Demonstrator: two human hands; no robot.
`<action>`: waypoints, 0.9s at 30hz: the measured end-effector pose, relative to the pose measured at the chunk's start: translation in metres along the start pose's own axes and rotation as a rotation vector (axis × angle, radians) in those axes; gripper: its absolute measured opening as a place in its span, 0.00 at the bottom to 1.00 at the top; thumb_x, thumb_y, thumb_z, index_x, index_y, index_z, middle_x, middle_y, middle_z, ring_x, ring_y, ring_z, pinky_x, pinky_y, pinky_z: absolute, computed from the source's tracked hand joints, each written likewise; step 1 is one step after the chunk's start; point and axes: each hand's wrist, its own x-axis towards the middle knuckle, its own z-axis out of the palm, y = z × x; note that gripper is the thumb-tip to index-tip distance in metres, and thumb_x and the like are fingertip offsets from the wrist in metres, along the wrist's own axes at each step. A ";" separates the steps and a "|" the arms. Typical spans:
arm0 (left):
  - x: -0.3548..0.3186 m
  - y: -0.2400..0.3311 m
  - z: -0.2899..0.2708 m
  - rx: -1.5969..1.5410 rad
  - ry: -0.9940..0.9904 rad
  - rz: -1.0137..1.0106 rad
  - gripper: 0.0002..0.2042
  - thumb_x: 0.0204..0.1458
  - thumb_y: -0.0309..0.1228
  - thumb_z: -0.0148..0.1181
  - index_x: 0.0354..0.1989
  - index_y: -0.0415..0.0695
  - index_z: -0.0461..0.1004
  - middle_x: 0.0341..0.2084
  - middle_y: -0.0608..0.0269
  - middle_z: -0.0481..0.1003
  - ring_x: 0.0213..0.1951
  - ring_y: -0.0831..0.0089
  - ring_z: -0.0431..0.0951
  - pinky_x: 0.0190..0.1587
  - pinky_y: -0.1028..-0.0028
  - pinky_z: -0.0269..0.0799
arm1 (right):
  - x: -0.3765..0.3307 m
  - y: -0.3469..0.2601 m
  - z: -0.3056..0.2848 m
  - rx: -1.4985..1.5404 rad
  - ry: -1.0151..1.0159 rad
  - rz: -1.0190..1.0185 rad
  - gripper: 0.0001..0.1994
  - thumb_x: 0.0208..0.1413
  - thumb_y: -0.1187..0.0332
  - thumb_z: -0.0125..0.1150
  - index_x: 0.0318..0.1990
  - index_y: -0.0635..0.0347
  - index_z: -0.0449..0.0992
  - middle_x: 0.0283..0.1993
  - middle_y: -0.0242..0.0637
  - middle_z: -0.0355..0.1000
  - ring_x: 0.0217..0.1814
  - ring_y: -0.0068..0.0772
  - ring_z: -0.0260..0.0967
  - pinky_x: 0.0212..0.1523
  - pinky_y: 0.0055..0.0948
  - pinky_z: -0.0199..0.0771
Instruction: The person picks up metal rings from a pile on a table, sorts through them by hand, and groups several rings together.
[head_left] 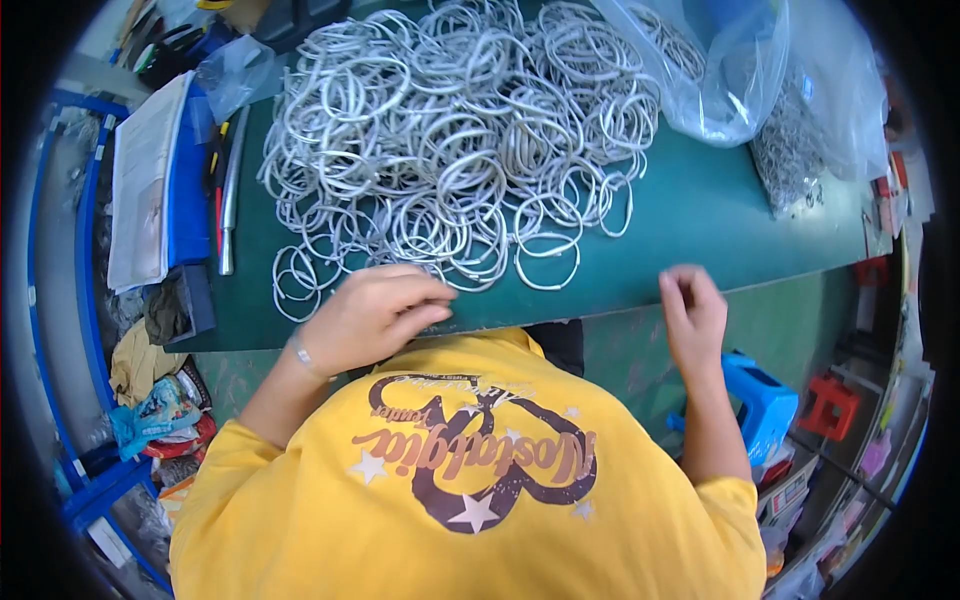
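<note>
A large heap of silvery-grey rings, like loops of thin tube or cable, covers much of the green table. My left hand is at the table's near edge, just below the heap's closest rings. Its fingers are bent and the thumb is drawn in toward them; whatever they may hold is too small or hidden. Farther right, my right hand is raised by the table edge, apart from the rings. The fingers there are curled with the thumb against them, slightly blurred, and I cannot make out anything in them.
Clear plastic bags stand at the back right, one holding small grey parts. On the left lie papers on a blue folder and a silver rod. Below right are a blue stool and a red stool.
</note>
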 end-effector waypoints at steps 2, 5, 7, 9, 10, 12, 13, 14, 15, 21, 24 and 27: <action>0.014 0.001 0.008 -0.059 0.081 0.146 0.06 0.47 0.24 0.62 0.35 0.39 0.77 0.29 0.57 0.77 0.30 0.64 0.78 0.34 0.73 0.73 | 0.047 -0.031 0.026 -0.092 0.114 -0.186 0.08 0.52 0.70 0.62 0.28 0.66 0.71 0.24 0.43 0.68 0.23 0.40 0.64 0.26 0.32 0.66; 0.023 0.008 0.006 -0.062 0.119 0.249 0.06 0.47 0.24 0.63 0.34 0.39 0.77 0.29 0.56 0.77 0.31 0.63 0.78 0.34 0.72 0.73 | 0.078 -0.040 0.052 -0.375 -0.028 -0.069 0.18 0.50 0.56 0.63 0.25 0.65 0.73 0.26 0.50 0.71 0.30 0.57 0.69 0.30 0.44 0.68; 0.016 0.001 0.003 -0.049 0.138 0.263 0.05 0.47 0.24 0.63 0.33 0.39 0.77 0.28 0.57 0.77 0.30 0.63 0.78 0.33 0.72 0.73 | 0.080 -0.038 0.055 -0.364 -0.108 -0.011 0.17 0.50 0.58 0.62 0.22 0.66 0.72 0.25 0.52 0.71 0.30 0.57 0.69 0.30 0.45 0.68; 0.006 -0.008 0.000 -0.075 0.207 0.176 0.05 0.47 0.24 0.62 0.32 0.39 0.78 0.27 0.58 0.77 0.29 0.65 0.77 0.31 0.73 0.73 | 0.078 -0.035 0.048 -0.345 -0.131 -0.044 0.16 0.50 0.60 0.62 0.22 0.66 0.72 0.25 0.53 0.70 0.29 0.57 0.68 0.30 0.45 0.67; 0.000 -0.011 0.000 -0.121 0.238 0.125 0.04 0.47 0.24 0.62 0.32 0.39 0.78 0.27 0.58 0.77 0.28 0.65 0.77 0.31 0.73 0.73 | 0.075 -0.040 0.041 -0.364 -0.115 -0.070 0.16 0.51 0.61 0.61 0.22 0.67 0.72 0.24 0.53 0.69 0.29 0.57 0.68 0.29 0.46 0.66; -0.005 -0.014 0.000 -0.104 0.306 0.083 0.05 0.48 0.23 0.62 0.33 0.39 0.78 0.27 0.60 0.77 0.27 0.72 0.77 0.29 0.77 0.72 | 0.073 -0.052 0.037 -0.352 -0.058 -0.160 0.11 0.51 0.67 0.61 0.24 0.67 0.73 0.23 0.51 0.69 0.25 0.54 0.66 0.26 0.42 0.65; -0.005 -0.013 0.002 -0.180 0.332 0.023 0.06 0.48 0.23 0.62 0.35 0.39 0.78 0.28 0.60 0.77 0.27 0.75 0.77 0.29 0.78 0.71 | 0.071 -0.068 0.037 -0.247 -0.021 -0.262 0.08 0.51 0.71 0.60 0.25 0.67 0.73 0.23 0.49 0.68 0.24 0.51 0.66 0.25 0.40 0.64; -0.004 -0.012 0.004 -0.253 0.355 -0.038 0.07 0.48 0.22 0.62 0.36 0.39 0.78 0.29 0.61 0.77 0.27 0.78 0.76 0.29 0.80 0.71 | 0.067 -0.080 0.039 -0.138 0.018 -0.362 0.05 0.51 0.74 0.60 0.26 0.67 0.74 0.22 0.47 0.67 0.22 0.48 0.65 0.24 0.37 0.64; -0.002 -0.011 0.004 -0.271 0.349 -0.015 0.13 0.47 0.21 0.63 0.43 0.39 0.75 0.35 0.60 0.76 0.29 0.81 0.76 0.30 0.82 0.71 | 0.062 -0.088 0.044 -0.068 -0.027 -0.369 0.01 0.50 0.78 0.60 0.28 0.67 0.74 0.22 0.43 0.68 0.22 0.41 0.65 0.24 0.31 0.64; 0.006 -0.024 0.011 -0.498 0.402 0.152 0.21 0.47 0.19 0.62 0.52 0.37 0.68 0.45 0.57 0.72 0.35 0.80 0.76 0.36 0.82 0.73 | 0.035 -0.124 0.085 0.333 -0.387 -0.533 0.03 0.48 0.77 0.63 0.30 0.65 0.76 0.25 0.38 0.73 0.26 0.31 0.70 0.28 0.24 0.68; 0.000 -0.032 0.011 -0.420 0.442 0.170 0.17 0.48 0.18 0.61 0.48 0.36 0.70 0.44 0.58 0.72 0.35 0.81 0.76 0.37 0.83 0.72 | 0.035 -0.125 0.094 0.426 -0.418 -0.595 0.03 0.48 0.77 0.63 0.31 0.66 0.76 0.25 0.38 0.73 0.26 0.30 0.70 0.28 0.24 0.68; -0.005 -0.028 0.008 -0.550 0.482 0.086 0.18 0.47 0.17 0.61 0.49 0.36 0.69 0.43 0.59 0.72 0.33 0.83 0.74 0.36 0.84 0.71 | 0.035 -0.121 0.097 0.537 -0.512 -0.542 0.02 0.49 0.79 0.61 0.31 0.67 0.76 0.27 0.38 0.74 0.26 0.29 0.70 0.28 0.23 0.69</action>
